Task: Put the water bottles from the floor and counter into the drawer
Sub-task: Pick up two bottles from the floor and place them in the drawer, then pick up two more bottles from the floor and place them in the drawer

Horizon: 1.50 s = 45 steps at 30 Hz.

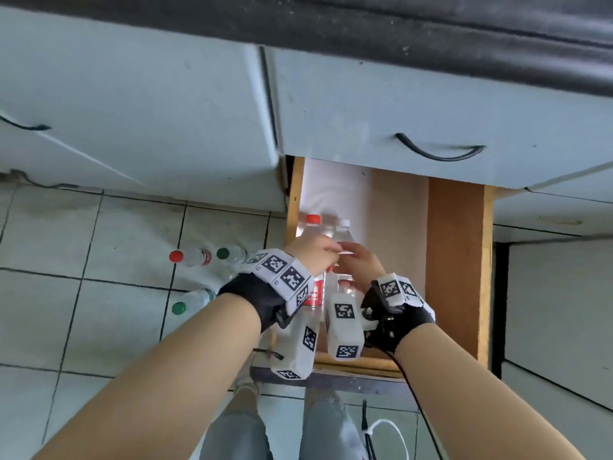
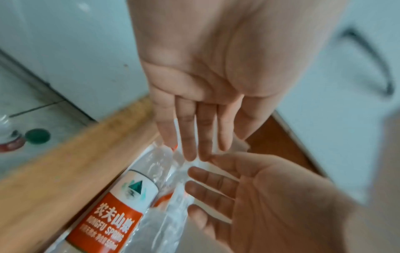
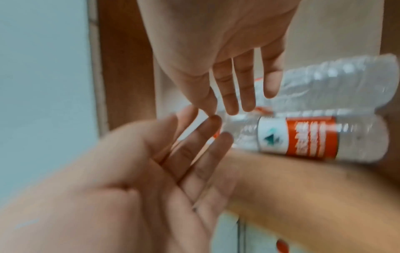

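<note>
Head view looks down into an open wooden drawer [image 1: 454, 260] pulled out over a tiled floor [image 1: 99, 293]. Two water bottles lie side by side along the drawer's left wall: a red-capped bottle [image 1: 313, 224] with a red and white label, and a white-capped bottle [image 1: 343, 227] touching its right side. Both hands hover just above them with fingers straight and spread, holding nothing. The left hand [image 1: 313, 252] is over the red-capped bottle and the right hand [image 1: 360, 263] over the white-capped one, fingertips nearly meeting. On the floor left of the drawer lie three more bottles: one red-capped [image 1: 190, 256], two green-capped [image 1: 232, 254] [image 1: 192, 302].
</note>
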Tool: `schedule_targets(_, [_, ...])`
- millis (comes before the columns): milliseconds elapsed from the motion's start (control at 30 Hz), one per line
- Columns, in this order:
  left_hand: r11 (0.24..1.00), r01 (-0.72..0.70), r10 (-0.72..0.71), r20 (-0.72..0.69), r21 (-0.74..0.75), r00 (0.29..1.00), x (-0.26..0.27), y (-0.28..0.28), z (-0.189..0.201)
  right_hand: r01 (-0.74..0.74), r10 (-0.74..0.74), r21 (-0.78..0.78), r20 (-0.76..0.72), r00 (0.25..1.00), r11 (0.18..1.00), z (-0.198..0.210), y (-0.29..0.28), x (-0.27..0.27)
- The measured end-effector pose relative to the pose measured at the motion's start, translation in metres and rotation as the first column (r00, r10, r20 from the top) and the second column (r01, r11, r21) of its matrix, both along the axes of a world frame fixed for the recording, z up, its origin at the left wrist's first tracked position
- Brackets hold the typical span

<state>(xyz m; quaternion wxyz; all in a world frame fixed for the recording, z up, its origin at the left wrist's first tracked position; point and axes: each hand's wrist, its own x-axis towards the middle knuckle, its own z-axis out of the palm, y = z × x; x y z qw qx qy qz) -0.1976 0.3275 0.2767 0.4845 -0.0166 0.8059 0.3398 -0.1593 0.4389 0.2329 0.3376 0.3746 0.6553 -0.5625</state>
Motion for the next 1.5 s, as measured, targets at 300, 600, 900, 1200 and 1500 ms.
schedule_targets(300, [0.669,-0.708,0.731,-0.030,0.225,0.682,0.027,-0.204,0.028,-0.235,0.201,-0.107,-0.260,0.945,0.966,0.060,-0.160,-0.028])
schedule_targets(600, [0.555,-0.832,0.832,0.011,-0.003,0.555,0.079,-0.336,-0.123,-0.666,0.674,0.288,0.089,0.734,0.688,-0.106,-0.274,-0.015])
schedule_targets(900, [0.715,-0.615,0.680,0.127,-0.332,0.722,0.131,-0.331,-0.280,-0.858,0.824,0.291,0.271,0.498,0.423,-0.244,-0.274,0.032])
schedule_targets(1200, [0.884,-0.318,0.363,0.075,-0.342,0.929,0.126,-0.327,-0.296,-0.824,0.830,0.359,0.190,0.525,0.439,-0.259,-0.270,0.052])
schedule_targets(1500, [0.892,-0.289,0.258,-0.132,-0.348,0.957,0.124,-0.334,-0.143,-0.813,0.836,0.363,0.140,0.531,0.455,-0.120,-0.277,0.056])
